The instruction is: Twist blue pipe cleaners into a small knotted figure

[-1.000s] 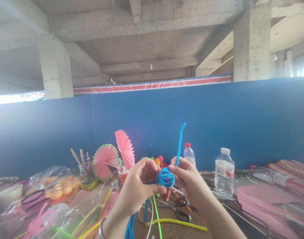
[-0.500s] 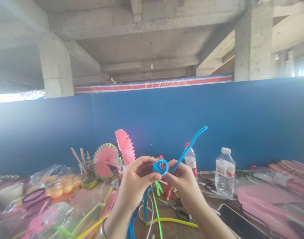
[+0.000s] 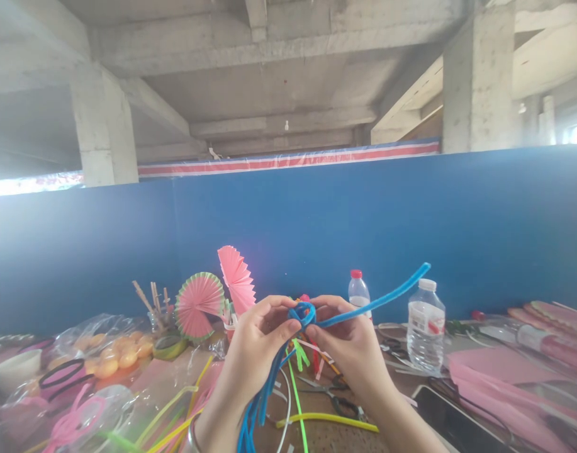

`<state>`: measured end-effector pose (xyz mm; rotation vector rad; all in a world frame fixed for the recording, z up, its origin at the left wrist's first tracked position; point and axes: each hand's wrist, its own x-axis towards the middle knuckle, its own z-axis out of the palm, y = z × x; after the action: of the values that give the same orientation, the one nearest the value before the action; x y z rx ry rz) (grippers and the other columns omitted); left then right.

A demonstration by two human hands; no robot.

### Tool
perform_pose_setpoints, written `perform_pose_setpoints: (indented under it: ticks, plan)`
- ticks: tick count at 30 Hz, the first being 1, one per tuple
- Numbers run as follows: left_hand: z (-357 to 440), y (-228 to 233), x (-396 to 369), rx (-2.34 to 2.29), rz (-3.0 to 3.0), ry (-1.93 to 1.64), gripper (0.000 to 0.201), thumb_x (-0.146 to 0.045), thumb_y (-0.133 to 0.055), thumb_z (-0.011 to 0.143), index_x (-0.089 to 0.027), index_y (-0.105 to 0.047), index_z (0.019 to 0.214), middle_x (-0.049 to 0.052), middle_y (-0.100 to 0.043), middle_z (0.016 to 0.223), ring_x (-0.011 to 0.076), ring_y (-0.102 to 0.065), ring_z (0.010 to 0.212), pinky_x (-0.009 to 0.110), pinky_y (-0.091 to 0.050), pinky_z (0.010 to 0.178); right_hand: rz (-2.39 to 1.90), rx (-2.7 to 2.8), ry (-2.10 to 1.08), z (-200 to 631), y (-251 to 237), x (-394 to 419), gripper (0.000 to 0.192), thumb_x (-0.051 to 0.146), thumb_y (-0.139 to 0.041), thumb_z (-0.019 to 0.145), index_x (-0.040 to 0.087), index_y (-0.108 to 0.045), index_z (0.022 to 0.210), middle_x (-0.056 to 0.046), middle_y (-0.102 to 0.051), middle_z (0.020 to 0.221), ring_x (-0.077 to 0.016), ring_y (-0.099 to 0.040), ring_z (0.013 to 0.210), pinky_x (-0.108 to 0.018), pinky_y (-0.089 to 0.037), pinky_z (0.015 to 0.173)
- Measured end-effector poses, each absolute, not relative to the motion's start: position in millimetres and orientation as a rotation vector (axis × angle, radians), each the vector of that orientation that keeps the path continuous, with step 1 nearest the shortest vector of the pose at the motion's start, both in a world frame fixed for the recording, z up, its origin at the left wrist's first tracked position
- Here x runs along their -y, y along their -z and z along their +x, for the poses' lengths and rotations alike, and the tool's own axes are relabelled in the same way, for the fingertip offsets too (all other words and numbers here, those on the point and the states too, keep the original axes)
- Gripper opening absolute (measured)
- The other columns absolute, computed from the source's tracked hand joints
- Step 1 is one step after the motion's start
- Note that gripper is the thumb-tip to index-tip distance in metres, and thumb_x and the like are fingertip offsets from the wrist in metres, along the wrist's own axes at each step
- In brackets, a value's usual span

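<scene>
Blue pipe cleaner [image 3: 303, 313] pinched between left hand [image 3: 258, 350], right hand [image 3: 352, 348].

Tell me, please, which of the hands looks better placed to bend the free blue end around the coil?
Probably the right hand: the free end of the blue pipe cleaner sticks out past it to the right, while the left hand pinches the coil.

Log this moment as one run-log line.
left hand: pinching blue pipe cleaner coil | right hand: pinching same coil | free end: points right, toward water bottle | scissors: on table
</scene>
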<state>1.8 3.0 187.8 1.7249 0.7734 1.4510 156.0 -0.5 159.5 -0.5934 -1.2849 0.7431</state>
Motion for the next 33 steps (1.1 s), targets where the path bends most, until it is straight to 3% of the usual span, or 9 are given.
perform_pose_setpoints:
  ticks: [4,11,18,23,27,33]
  plan:
    - [1.2,-189.8,-2.0,-0.741,1.747,-1.397,0.017,-0.024,-0.076,0.07,-0.02,-0.069,0.085,0.003,-0.074,0.08,0.0184,-0.069,0.079,0.025,-0.053,0.068,-0.6,1.325,-0.857,156.1,-161.1,5.0,0.028,0.023,-0.078,0.068,0.02,-0.071,0.095,-0.001,-0.071,0.074,-0.0168,-0.067,0.061,-0.025,-0.056,0.054]
    - [1.7,-182.9,-0.2,-0.84,1.836,-1.369,0.016,-0.025,-0.074,0.073,-0.023,-0.07,0.088,0.002,-0.073,0.083,0.0183,-0.069,0.075,0.029,-0.052,0.071,-0.576,1.259,-0.915,155.9,-163.4,10.2,0.013,0.022,-0.077,0.07,0.018,-0.07,0.08,0.002,-0.067,0.066,-0.0123,-0.062,0.057,-0.021,-0.052,0.056]
    - [3.1,-179.1,0.8,-0.887,1.974,-1.352,0.016,-0.026,-0.068,0.079,-0.027,-0.065,0.095,-0.001,-0.071,0.082,0.0188,-0.069,0.079,0.03,-0.051,0.074,-0.611,1.219,-0.949,154.1,-162.3,8.5,0.014,0.026,-0.075,0.071,0.018,-0.066,0.079,0.004,-0.063,0.062,-0.0098,-0.055,0.044,-0.02,-0.045,0.042]
    - [3.8,-178.6,-0.5,-0.799,1.946,-1.329,0.015,-0.022,-0.07,0.078,-0.025,-0.066,0.093,-0.001,-0.07,0.09,0.0162,-0.068,0.078,0.028,-0.052,0.074,-0.616,1.212,-0.902,153.3,-163.7,7.2,0.011,0.022,-0.076,0.068,0.018,-0.067,0.074,0.003,-0.065,0.063,-0.0111,-0.059,0.055,-0.019,-0.049,0.053]
    - [5.2,-181.6,-1.5,-0.76,1.838,-1.401,0.017,-0.025,-0.072,0.077,-0.025,-0.064,0.092,-0.003,-0.069,0.082,0.012,-0.065,0.077,0.02,-0.05,0.069,-0.52,1.217,-0.933,153.5,-163.5,8.3,0.021,0.028,-0.076,0.072,0.021,-0.065,0.089,0.003,-0.066,0.07,-0.0132,-0.061,0.06,-0.02,-0.05,0.054]
    - [3.2,-186.7,-3.3,-0.716,1.599,-1.437,0.025,-0.032,-0.069,0.079,-0.021,-0.057,0.099,0.0,-0.068,0.088,0.0107,-0.066,0.072,0.018,-0.05,0.061,-0.429,1.196,-0.593,154.6,-155.6,9.0,0.008,0.029,-0.059,0.09,0.024,-0.061,0.084,0.004,-0.056,0.067,-0.0086,-0.05,0.054,-0.016,-0.042,0.049]
